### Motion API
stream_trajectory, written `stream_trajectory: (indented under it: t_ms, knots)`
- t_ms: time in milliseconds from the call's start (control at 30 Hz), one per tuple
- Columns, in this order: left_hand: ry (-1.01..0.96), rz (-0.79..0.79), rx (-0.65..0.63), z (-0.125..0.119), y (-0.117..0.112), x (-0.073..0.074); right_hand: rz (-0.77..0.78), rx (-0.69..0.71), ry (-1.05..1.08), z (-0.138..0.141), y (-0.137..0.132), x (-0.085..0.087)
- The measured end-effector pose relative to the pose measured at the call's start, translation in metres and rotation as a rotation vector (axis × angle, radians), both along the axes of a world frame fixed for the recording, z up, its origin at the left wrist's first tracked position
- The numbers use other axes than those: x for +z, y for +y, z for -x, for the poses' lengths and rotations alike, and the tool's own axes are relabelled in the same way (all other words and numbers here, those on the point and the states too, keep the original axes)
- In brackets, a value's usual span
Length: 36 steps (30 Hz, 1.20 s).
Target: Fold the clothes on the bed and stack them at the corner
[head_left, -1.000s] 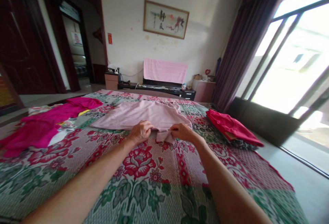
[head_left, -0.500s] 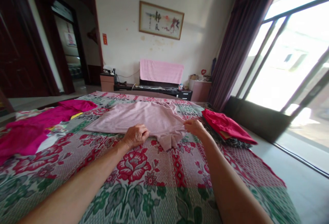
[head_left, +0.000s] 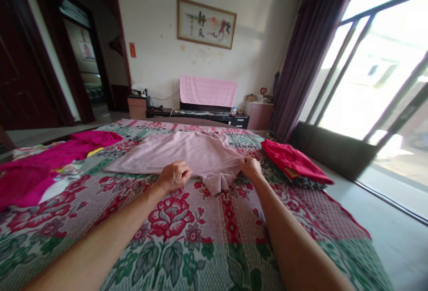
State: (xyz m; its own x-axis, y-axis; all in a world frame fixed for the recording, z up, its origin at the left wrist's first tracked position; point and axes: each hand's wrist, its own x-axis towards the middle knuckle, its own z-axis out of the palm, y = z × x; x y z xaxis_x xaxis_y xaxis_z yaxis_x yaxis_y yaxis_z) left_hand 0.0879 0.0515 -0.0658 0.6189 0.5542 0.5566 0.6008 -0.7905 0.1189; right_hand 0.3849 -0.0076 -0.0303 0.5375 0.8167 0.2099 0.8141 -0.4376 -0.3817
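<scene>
A pale pink T-shirt (head_left: 180, 148) lies spread sideways on the flowered bed cover (head_left: 200, 264), its hem toward the left and its collar end toward the right. My left hand (head_left: 175, 175) is closed on the shirt's near edge, close to the sleeve. With closed fingers my right hand (head_left: 250, 166) grips the shirt's shoulder end at the right. The near sleeve (head_left: 218, 183) hangs in folds between my hands, on the cover. Fingertips of both hands are partly hidden by the hands themselves.
At the right lies a folded red garment (head_left: 294, 159) on top of a dark patterned one (head_left: 306, 182). Magenta clothes (head_left: 36, 170) are heaped at the left, with white and yellow pieces (head_left: 95, 152) beside them. Beyond the bed stands a low black cabinet (head_left: 160, 114).
My right hand has turned a little and its grip looks tighter at the shirt's edge. My left hand stays on the near edge. The view has shifted slightly.
</scene>
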Motion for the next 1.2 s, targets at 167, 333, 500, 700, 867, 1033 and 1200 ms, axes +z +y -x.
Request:
stream_trajectory:
  t_ms: [167, 333, 500, 700, 867, 1033, 1200]
  knots:
    - [-0.031, 0.005, -0.009, 0.000, 0.000, -0.001, -0.095, -0.052, 0.089, -0.001, 0.002, -0.004]
    - [-0.030, 0.015, 0.000, 0.000, -0.001, 0.000, 0.019, -0.032, 0.007, 0.001, -0.006, -0.004]
    - [-0.022, -0.072, -0.013, 0.000, -0.001, 0.001, 0.047, -0.031, -0.005, -0.001, -0.001, -0.002]
    - [-0.010, -0.064, 0.079, -0.002, 0.001, -0.002, -0.043, 0.052, 0.012, -0.015, 0.039, 0.008]
    - [0.029, -0.046, 0.078, -0.002, 0.002, -0.003, -0.042, 0.102, 0.018, -0.021, 0.083, 0.011]
    - [0.044, -0.040, 0.078, -0.003, 0.001, -0.002, -0.024, 0.114, 0.028, -0.022, 0.119, 0.000]
    - [0.045, -0.019, 0.088, -0.003, -0.002, 0.001, 0.040, 0.182, -0.001, -0.017, 0.148, -0.011]
